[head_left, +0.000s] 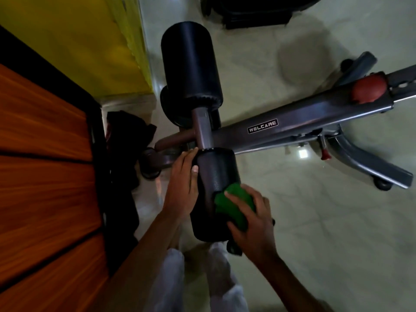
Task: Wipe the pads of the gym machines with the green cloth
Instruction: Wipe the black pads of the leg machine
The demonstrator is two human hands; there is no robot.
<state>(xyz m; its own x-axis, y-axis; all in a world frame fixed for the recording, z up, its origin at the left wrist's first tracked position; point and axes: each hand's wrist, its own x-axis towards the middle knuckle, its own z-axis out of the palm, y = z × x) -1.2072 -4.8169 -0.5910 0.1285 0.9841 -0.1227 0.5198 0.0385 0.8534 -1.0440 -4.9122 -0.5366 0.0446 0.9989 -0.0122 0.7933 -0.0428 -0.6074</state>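
A black roller pad (pixel 211 176) sits on the near end of a grey crossbar, just below the frame's middle. My left hand (pixel 183 188) lies along the pad's left side with straight fingers and the thumb on its surface. My right hand (pixel 254 224) grips the green cloth (pixel 234 206) and presses it against the pad's right side. A second black roller pad (pixel 191 64) stands on the far end of the same bar, untouched.
The grey machine beam (pixel 315 118) marked WELCARE runs right, with a red knob (pixel 369 88) and splayed feet (pixel 382 172). An orange and black panel (pixel 45 165) fills the left. A yellow wall (pixel 85 41) is behind it. Dark cloth (pixel 128 136) lies on the pale tiled floor.
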